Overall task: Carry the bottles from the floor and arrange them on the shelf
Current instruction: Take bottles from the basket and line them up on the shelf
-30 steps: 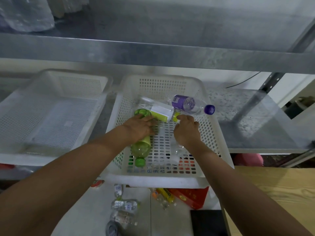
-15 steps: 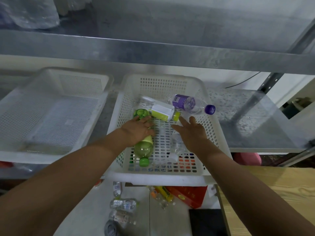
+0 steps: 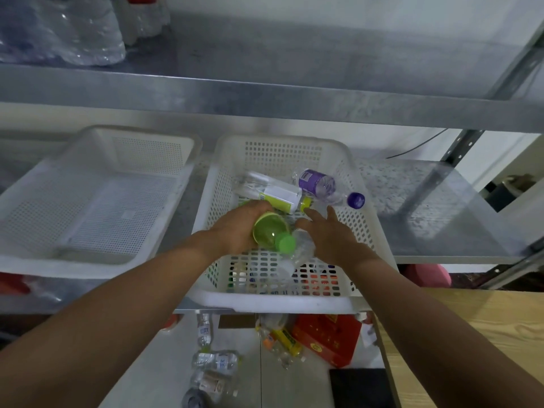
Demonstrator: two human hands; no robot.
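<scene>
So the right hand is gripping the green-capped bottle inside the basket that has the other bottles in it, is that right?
Not quite. It is the left hand that grips the green-capped bottle, not the right; the right hand is open beside it. The rest holds: the bottle is inside the basket that has the other bottles in it, as the head view shows.

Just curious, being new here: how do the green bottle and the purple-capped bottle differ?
The green bottle is tinted green with a green cap; the purple-capped bottle is clear with a purple label. The left hand grips the green bottle; the purple-capped one lies untouched. Both are in the same white basket.
</scene>
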